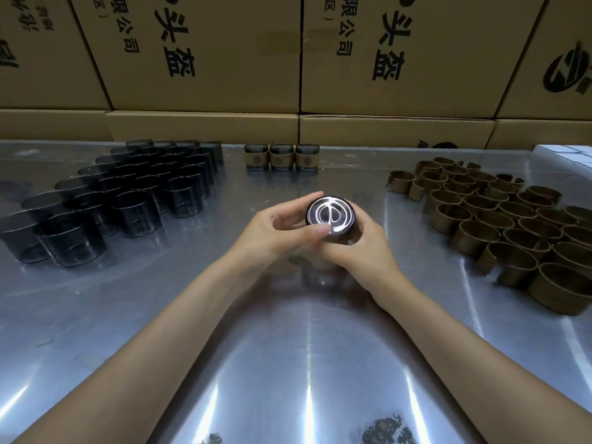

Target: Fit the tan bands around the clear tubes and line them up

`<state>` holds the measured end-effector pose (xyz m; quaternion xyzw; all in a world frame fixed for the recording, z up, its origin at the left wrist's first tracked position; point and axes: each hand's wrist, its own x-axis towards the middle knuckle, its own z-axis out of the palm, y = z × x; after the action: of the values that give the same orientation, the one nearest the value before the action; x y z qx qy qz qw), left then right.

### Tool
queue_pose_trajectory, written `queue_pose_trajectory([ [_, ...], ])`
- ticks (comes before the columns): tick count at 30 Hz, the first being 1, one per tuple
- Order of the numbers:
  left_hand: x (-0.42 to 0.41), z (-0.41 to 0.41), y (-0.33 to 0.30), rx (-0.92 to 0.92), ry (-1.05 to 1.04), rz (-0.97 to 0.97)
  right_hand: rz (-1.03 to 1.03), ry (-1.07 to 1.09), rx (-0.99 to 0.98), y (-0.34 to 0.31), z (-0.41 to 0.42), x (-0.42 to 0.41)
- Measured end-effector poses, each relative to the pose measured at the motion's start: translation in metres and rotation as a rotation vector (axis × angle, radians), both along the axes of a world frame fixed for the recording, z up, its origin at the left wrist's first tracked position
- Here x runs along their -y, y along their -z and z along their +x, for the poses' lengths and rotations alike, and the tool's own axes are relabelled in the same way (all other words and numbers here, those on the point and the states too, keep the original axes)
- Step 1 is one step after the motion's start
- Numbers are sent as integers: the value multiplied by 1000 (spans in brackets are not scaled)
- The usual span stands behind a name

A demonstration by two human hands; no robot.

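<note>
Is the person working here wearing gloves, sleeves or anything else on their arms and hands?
No. Both forearms are bare as far up as the picture shows, with no sleeves in view. The left hand and the right hand wear no gloves, and no rings, watch or bracelet show. One thumbnail on the left hand looks short and unpainted.

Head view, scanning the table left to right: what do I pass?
Cluster of bare clear tubes → row of three banded tubes → tube held in both hands → pile of loose tan bands.

Held tube (330, 215) sides hidden by both hands' fingers (290, 219); band unseen.
</note>
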<state>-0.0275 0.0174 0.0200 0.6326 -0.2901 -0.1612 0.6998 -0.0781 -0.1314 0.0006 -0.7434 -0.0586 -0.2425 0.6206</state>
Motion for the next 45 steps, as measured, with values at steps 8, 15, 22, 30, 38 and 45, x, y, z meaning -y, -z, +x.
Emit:
queue_pose_trajectory([
  [8,-2,5,1,-162,-90,16,-72,-28,-16,0,-1,-1],
  [15,7,-2,-1,-262,-271,-33,-326,78,39,3,-2,-9],
  [22,17,-14,-3,-24,-362,6,-502,190,-6,5,-5,-9],
  [30,6,-2,1,-42,-198,27,-239,106,-113,-5,-5,0],
  [38,-5,14,12,-191,59,-164,251,-98,-361,-13,0,11],
  [45,-4,12,9,-84,-3,41,401,-210,-257,-2,3,27],
])
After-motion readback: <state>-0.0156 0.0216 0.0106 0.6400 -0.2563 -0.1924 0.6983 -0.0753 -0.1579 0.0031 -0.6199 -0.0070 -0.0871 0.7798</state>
